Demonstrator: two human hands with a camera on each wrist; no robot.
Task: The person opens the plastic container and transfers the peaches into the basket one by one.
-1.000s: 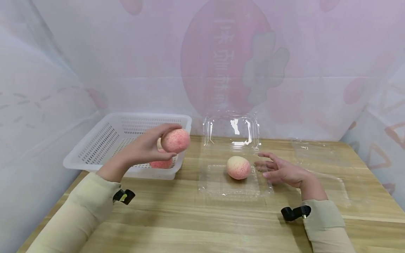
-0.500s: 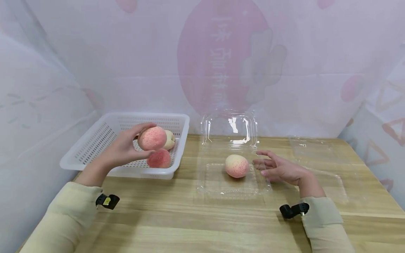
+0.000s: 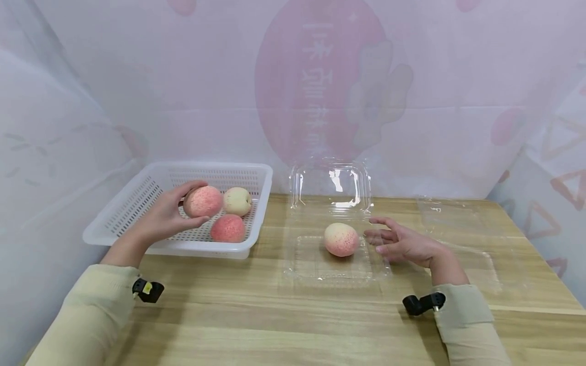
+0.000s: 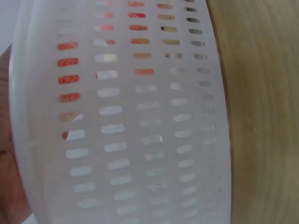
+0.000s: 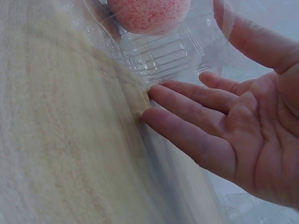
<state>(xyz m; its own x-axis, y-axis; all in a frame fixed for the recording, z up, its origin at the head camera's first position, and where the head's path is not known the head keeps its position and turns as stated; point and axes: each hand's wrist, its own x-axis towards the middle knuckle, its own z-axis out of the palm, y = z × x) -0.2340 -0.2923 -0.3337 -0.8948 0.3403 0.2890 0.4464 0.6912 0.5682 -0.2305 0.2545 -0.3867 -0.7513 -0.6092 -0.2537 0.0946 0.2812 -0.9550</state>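
Observation:
My left hand [image 3: 167,213] grips a pink peach [image 3: 207,201] between fingers and thumb, over the white slotted basket [image 3: 110,235]. Beside it in the basket lie a pale yellow peach [image 3: 237,202] and a redder peach [image 3: 228,229]. The left wrist view mostly shows the basket's wall [image 4: 131,116], with red patches behind its slots and part of the hand at the left edge. My right hand [image 3: 407,247], fingers spread and loose, is at the right side of an open clear plastic clamshell box [image 3: 304,259]. One yellow-pink peach [image 3: 341,239] sits in that box.
The clamshell's lid [image 3: 329,188] stands raised at the back. More clear plastic packaging [image 3: 476,264] lies on the wooden table [image 3: 284,325] to the right. A printed cloth [image 3: 220,112] hangs behind the table.
My left hand has moved left with the pink peach, from the basket's right rim to further over the basket, uncovering the pale and redder peaches. My right hand stays in place.

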